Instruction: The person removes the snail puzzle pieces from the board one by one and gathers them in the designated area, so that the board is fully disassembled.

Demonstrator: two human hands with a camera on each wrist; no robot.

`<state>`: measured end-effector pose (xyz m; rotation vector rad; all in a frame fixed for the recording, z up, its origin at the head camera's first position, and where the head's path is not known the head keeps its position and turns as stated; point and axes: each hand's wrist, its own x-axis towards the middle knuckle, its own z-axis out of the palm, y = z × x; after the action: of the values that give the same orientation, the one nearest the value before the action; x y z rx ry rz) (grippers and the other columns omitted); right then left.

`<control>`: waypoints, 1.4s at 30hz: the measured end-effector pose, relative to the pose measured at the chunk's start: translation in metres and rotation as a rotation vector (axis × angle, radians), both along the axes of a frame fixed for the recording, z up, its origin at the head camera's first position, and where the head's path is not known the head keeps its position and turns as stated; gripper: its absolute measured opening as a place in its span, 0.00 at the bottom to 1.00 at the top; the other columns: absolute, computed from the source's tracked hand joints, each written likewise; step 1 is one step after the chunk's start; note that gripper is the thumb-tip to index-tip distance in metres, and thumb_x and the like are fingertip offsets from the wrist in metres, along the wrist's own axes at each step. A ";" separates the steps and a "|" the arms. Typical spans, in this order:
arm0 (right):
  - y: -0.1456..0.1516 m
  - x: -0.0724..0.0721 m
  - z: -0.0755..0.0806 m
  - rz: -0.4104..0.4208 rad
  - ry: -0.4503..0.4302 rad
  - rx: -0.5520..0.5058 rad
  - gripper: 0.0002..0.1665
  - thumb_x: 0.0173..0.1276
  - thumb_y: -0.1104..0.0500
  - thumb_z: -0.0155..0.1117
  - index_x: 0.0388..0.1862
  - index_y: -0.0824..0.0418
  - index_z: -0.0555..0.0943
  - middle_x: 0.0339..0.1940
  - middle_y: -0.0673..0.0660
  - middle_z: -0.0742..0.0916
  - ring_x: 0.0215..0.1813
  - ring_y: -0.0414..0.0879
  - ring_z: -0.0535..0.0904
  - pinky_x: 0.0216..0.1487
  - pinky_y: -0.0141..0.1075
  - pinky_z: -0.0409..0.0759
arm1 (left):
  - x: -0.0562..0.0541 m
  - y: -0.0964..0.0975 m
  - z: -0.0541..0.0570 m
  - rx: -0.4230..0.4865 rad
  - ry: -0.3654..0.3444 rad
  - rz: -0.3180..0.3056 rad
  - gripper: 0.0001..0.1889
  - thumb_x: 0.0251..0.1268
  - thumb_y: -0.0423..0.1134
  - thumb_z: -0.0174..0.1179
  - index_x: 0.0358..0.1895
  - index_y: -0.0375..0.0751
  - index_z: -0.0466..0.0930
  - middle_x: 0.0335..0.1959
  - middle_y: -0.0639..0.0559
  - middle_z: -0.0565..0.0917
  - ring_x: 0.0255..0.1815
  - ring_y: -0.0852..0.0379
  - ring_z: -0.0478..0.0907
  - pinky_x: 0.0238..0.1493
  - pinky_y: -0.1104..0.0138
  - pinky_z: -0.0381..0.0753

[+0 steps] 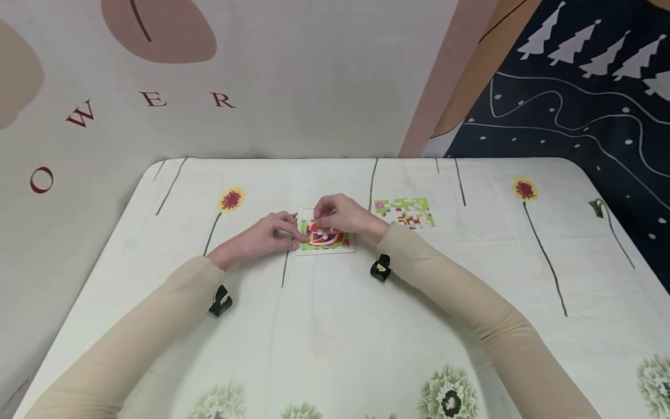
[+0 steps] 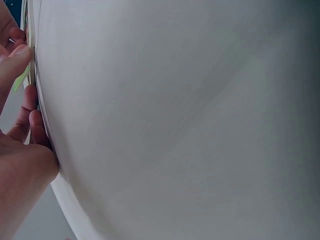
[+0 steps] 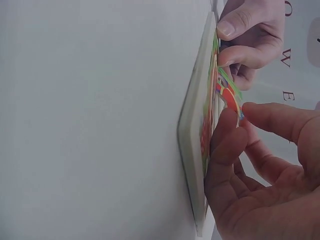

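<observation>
A small jigsaw puzzle board (image 1: pixel 328 252) with a white border and a red, blue and green picture lies on the table. My left hand (image 1: pixel 272 235) rests at its left side, with fingertips touching the edge of the picture. Over the upper part of the board, my right hand (image 1: pixel 342 215) pinches a puzzle piece (image 3: pixel 230 98) between thumb and fingers. In the right wrist view this red and green piece stands tilted against the picture surface. Parts of the picture are hidden under my right hand. The left wrist view mostly shows tablecloth, with my left hand (image 2: pixel 22 150) at its edge.
To the right of the board lies a group of loose puzzle pieces (image 1: pixel 402 205), partly behind my right wrist. A white flower-print cloth (image 1: pixel 314 326) covers the table. A patterned wall hanging (image 1: pixel 314 81) rises behind the far edge.
</observation>
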<state>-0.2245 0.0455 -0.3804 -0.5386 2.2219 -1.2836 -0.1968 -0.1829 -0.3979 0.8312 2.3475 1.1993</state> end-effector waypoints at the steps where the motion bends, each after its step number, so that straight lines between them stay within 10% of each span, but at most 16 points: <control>1: 0.000 0.000 0.000 -0.001 -0.005 -0.007 0.03 0.69 0.67 0.58 0.40 0.64 0.77 0.38 0.57 0.82 0.33 0.46 0.76 0.31 0.33 0.73 | 0.000 0.000 0.000 0.000 0.000 0.000 0.09 0.61 0.29 0.64 0.44 0.36 0.87 0.42 0.47 0.75 0.49 0.48 0.66 0.51 0.53 0.63; 42: 0.062 -0.015 0.012 -0.111 0.063 0.030 0.06 0.69 0.64 0.60 0.43 0.62 0.79 0.41 0.58 0.83 0.42 0.50 0.76 0.41 0.39 0.73 | 0.000 0.000 0.001 -0.001 -0.043 0.023 0.09 0.60 0.27 0.64 0.43 0.35 0.87 0.45 0.44 0.76 0.61 0.42 0.64 0.62 0.46 0.58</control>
<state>-0.2400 0.1079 -0.3688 -0.4559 2.3483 -1.3029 -0.1968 -0.1825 -0.3972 0.7723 2.3290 1.2126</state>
